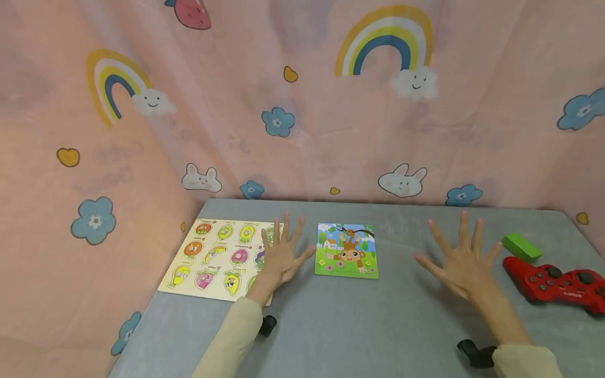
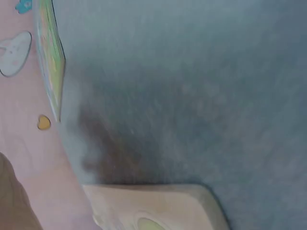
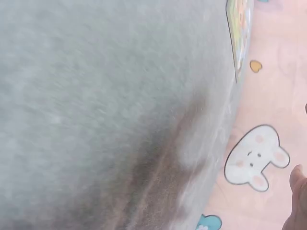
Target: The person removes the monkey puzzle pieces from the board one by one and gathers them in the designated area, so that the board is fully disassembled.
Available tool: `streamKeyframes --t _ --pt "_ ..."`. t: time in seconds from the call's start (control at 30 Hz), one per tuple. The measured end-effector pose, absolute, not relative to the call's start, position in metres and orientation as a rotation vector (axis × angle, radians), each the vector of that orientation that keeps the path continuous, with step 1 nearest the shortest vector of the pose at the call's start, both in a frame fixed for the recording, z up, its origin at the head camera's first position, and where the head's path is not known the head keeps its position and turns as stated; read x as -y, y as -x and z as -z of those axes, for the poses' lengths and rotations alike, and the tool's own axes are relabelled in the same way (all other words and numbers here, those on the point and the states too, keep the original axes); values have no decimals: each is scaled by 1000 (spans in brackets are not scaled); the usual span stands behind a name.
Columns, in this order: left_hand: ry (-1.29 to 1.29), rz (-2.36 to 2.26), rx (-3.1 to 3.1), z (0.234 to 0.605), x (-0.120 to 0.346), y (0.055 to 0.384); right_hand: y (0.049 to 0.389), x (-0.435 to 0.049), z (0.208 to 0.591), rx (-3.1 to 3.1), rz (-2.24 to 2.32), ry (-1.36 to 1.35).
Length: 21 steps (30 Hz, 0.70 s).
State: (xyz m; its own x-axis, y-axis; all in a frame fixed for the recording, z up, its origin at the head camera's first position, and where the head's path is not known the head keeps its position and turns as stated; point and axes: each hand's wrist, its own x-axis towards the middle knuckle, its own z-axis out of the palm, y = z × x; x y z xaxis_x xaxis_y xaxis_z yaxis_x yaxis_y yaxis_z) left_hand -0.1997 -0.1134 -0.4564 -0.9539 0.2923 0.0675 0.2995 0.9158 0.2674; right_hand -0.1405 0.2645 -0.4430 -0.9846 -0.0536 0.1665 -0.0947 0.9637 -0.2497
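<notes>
My left hand (image 1: pixel 280 258), fingers spread straight, hovers over the right edge of a cream fruit puzzle board (image 1: pixel 219 262) and hides part of its right column. Between the two hands lies a square monkey picture puzzle (image 1: pixel 347 265) with a green lower edge. On the right, my right hand (image 1: pixel 465 268) is spread wide above the grey table, with its shadow beneath; nothing is in it. A red game controller (image 1: pixel 560 286) lies to the right of that hand, and a green block (image 1: pixel 522 247) sits just behind the controller.
The grey table (image 1: pixel 378 325) ends at a pink curtain (image 1: pixel 307 157) printed with rainbows, rabbits and flowers, which stands behind it and along its left side. Black wrist camera mounts (image 1: pixel 476 354) stick out at both wrists.
</notes>
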Motion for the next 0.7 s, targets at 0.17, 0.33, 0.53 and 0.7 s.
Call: streamKeyframes --t 0.17,0.33,0.53,0.7 --pt "560 452 3082 453 109 188 131 -261 446 2928 -407 -181" --pt "660 453 3069 454 105 183 124 -256 450 2918 -373 -199" --pt "789 621 3013 460 106 187 118 -247 456 2874 -388 -233" --pt "888 758 3008 467 105 195 115 -236 464 2792 -547 -281"
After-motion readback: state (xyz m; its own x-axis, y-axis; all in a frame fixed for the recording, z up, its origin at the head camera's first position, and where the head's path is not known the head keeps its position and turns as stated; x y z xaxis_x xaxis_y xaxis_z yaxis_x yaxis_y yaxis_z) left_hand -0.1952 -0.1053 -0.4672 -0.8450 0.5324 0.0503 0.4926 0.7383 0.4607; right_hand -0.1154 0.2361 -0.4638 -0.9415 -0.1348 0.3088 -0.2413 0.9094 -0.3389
